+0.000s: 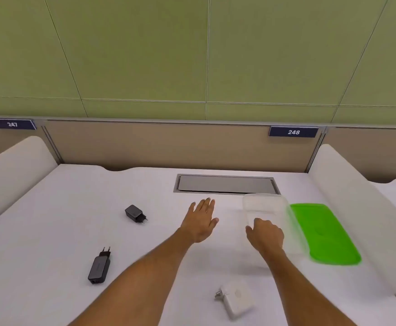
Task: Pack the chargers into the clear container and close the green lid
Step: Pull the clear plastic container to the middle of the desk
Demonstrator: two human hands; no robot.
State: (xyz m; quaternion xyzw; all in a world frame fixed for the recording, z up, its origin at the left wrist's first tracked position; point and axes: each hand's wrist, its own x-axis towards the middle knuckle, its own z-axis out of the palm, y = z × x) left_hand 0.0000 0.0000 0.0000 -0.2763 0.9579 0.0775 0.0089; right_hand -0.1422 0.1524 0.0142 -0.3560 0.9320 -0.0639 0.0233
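Three chargers lie loose on the white bench (51, 208): a small black charger (134, 213) far left, a long black charger (99, 267) near left, and a white charger (235, 298) close to you. Your left hand (200, 223) hovers flat, grip released and empty. Your right hand (266, 235) touches the near edge of the clear container (266, 205); whether its grip is clenched I cannot tell. Just beside the container, on its right, lies the green lid (324, 234).
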